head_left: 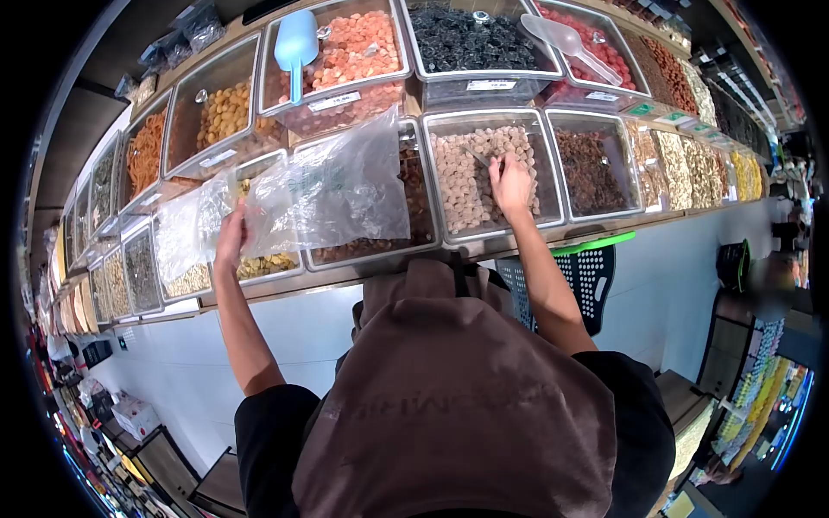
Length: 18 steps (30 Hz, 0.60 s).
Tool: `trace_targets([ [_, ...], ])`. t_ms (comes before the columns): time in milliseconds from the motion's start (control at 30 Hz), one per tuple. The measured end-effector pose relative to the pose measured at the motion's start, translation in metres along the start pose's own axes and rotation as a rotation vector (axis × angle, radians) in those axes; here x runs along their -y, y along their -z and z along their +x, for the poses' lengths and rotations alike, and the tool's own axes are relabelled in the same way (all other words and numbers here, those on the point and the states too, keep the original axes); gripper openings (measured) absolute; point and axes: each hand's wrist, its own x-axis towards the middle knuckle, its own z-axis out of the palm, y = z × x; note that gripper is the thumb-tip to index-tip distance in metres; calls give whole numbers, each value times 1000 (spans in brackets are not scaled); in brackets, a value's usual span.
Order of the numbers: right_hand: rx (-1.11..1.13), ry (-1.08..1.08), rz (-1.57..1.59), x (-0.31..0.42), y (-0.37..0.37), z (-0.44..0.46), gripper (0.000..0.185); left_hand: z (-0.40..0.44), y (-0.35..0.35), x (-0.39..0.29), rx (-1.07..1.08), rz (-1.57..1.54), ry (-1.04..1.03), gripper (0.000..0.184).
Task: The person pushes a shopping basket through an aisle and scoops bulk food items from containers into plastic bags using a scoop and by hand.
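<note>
Left fingers (237, 224) pinch a clear bag (350, 190), likely light, limp and slippery, best held by its rim; right fingers' (498, 175) grip unclear.

Price card (334, 101), orange-piece bin (403, 43): printed digits, too blurred to read surely.
Second card (490, 85), dark-piece bin (449, 75): digits likewise unclear.
Clear bag (363, 203): green print, illegible.
Brown cloth (458, 363): faint dark lettering, no word certain.

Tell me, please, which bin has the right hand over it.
The front-row bin of pale pieces, under the right hand; the neighbouring bins hold dark brown pieces.
</note>
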Motion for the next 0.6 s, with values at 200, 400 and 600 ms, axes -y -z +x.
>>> trace_targets([
  [200,-64,-54,102,-14,-16,-4,23,5,-68,62,115,234,-85,32],
  [400,-44,-99,83,-9,-11,-4,24,-17,-146,83,-569,521,-351,39],
  [600,-8,-131,-23,0,-5,-1,24,-21,-160,87,-652,743,-429,31],
])
